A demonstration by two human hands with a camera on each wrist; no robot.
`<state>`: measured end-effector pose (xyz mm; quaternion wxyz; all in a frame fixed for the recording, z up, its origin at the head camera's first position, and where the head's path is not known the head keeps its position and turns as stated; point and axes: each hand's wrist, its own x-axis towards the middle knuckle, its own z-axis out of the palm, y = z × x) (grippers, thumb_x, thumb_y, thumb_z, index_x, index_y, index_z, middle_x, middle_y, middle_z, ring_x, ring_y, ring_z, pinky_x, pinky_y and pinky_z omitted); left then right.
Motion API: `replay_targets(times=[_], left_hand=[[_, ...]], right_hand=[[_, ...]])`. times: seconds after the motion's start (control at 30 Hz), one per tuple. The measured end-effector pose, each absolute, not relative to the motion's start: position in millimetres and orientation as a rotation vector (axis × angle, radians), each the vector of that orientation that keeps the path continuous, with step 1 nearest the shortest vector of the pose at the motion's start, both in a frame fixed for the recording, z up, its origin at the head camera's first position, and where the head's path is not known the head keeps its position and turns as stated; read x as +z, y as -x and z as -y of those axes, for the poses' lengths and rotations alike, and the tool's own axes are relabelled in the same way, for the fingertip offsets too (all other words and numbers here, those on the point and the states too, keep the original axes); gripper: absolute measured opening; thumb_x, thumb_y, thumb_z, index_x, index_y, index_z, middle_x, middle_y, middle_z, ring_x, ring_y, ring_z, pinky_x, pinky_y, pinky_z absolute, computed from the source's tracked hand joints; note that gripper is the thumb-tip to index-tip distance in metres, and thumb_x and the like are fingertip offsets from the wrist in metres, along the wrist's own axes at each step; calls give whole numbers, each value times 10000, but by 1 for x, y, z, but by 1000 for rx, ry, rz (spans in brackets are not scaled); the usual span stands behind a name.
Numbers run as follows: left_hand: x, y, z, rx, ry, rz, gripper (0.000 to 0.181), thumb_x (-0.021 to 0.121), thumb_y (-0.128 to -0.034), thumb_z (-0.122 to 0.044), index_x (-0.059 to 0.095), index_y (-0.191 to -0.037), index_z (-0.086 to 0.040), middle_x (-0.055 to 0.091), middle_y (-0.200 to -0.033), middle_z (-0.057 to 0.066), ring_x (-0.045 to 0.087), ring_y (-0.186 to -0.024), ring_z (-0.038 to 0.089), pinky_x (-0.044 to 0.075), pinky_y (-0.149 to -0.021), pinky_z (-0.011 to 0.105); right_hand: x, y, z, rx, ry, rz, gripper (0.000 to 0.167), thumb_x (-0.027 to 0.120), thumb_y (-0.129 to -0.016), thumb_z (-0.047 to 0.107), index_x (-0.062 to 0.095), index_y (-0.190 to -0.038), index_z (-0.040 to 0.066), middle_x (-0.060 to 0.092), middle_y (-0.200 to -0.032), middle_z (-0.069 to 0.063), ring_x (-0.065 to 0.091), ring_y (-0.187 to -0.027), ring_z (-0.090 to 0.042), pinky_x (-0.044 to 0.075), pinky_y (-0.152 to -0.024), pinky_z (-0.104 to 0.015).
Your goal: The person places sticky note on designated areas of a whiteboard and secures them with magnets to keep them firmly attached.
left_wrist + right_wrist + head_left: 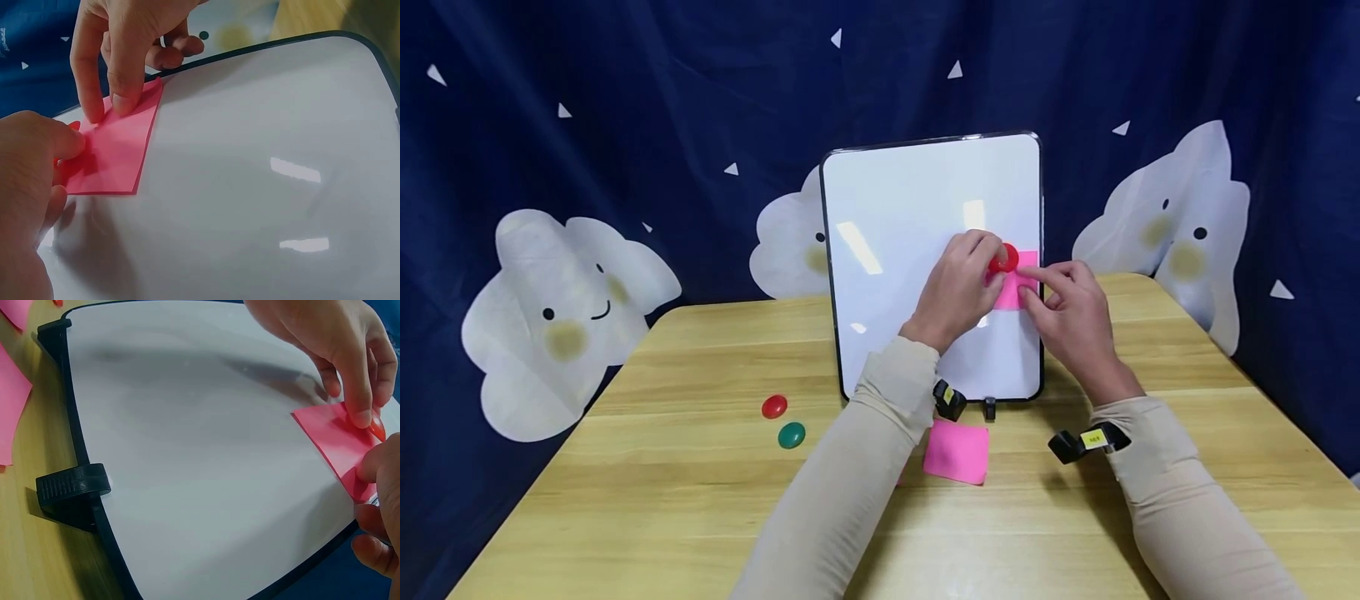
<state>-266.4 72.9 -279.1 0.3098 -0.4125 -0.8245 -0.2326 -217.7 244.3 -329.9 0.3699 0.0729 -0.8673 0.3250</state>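
Note:
A pink sticky note [1010, 297] lies flat against the whiteboard [895, 217] near its right edge. My left hand [958, 279] pinches a round red magnet [1011, 259] by its edge, at the top of the note. From the right, my right hand [1075, 321] touches the same note with index finger and thumb held apart. In the left wrist view, the right hand's fingertips [125, 103] rest on the paper. Only a sliver of the magnet [377, 426] shows in the right wrist view, behind the left fingers.
The whiteboard stands upright on black feet [72, 487] on the wooden table [700, 517]. In front of it lies another pink note [957, 452]. A red magnet [774, 407] and a green magnet [792, 435] lie left of the forearms. A dark blue curtain [662, 100] hangs behind.

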Motion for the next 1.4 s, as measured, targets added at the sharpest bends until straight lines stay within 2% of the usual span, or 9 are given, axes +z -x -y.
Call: replay_targets(times=[0.23, 0.5, 0.73, 0.97, 1.4], left_hand=[[-278, 266, -78, -620, 1092, 2159, 137, 731, -900, -119, 653, -998, -64, 630, -1178, 81, 568, -1086, 208, 431, -936, 147], [-278, 269, -81, -597, 1072, 2169, 183, 753, -886, -145, 692, -1041, -69, 624, -1242, 79, 570, -1139, 205, 423, -962, 148], [-277, 272, -80, -589, 1092, 2156, 197, 760, -878, -129, 690, -1052, -65, 613, -1227, 77, 572, -1121, 200, 438, -959, 161], [-275, 270, -84, -483, 1063, 2147, 132, 683, -925, -150, 718, -1042, -97, 628, -1203, 61, 591, -1065, 197, 472, -916, 174], [-275, 272, -86, -351, 1054, 2167, 166, 637, -957, -160, 754, -1054, -94, 617, -1221, 73, 591, -1058, 194, 500, -896, 196]], right_hand=[[-332, 217, -244, 834, -196, 2223, 282, 715, -931, 113, 737, -1212, 101, 542, -1095, -153, 497, -780, -214, 429, -630, -263], [-332, 218, -245, 828, -214, 2216, 290, 720, -925, 105, 739, -1214, 113, 546, -1089, -149, 496, -788, -207, 420, -631, -234], [-330, 220, -244, 824, -226, 2204, 292, 722, -923, 102, 736, -1214, 103, 545, -1076, -150, 498, -804, -220, 426, -641, -256], [-330, 220, -245, 821, -224, 2203, 284, 720, -922, 95, 736, -1205, 83, 544, -1071, -155, 500, -808, -233, 432, -640, -275], [-331, 219, -245, 817, -230, 2197, 285, 716, -923, 90, 737, -1207, 93, 541, -1063, -156, 495, -800, -230, 429, -640, -286]])
